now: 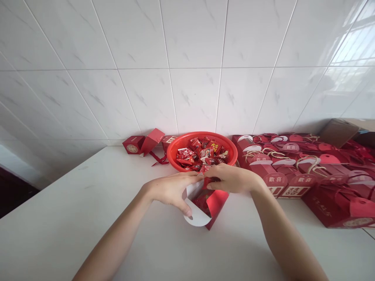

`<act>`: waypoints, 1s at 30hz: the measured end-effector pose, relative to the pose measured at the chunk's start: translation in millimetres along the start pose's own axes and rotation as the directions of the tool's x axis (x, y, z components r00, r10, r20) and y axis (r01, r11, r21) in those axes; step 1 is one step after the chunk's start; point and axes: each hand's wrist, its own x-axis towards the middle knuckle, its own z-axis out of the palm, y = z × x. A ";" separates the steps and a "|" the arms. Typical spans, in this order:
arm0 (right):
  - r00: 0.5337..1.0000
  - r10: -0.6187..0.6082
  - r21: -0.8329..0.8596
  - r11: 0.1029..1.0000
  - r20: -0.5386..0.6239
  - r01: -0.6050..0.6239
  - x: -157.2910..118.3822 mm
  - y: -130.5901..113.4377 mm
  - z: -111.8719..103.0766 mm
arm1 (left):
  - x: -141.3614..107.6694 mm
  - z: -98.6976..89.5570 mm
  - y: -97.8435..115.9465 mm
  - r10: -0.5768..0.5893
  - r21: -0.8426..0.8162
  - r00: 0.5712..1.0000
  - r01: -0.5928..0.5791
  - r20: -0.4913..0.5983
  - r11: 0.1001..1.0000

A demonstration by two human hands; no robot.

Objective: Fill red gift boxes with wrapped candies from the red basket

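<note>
An open red paper gift box [218, 207] with a white inner side stands on the table in front of me. Red-wrapped pieces lie inside it, partly hidden by my hands. My left hand [171, 190] grips the box's left side, its thumb on the rounded white near flap. My right hand [233, 177] is curled over the box's far right end with its fingers bent at the edge; some fingertips are hidden. Just behind the box sits a red plastic basket [171, 154] holding many red-wrapped candies [206, 151].
Packed rows of red gift boxes [275, 179] with rope handles fill the table's right side. A brown cardboard box [340, 132] stands at the back right. Several small red boxes [134, 144] and a dark red ribbon [158, 159] lie by the tiled wall [196, 97].
</note>
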 end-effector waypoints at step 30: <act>0.988 0.041 0.062 0.997 0.151 -0.051 -22.7 -7.0 -5.3 | 0.9 1.8 -1.7 0.029 -0.029 1.000 -0.029 0.000 0.999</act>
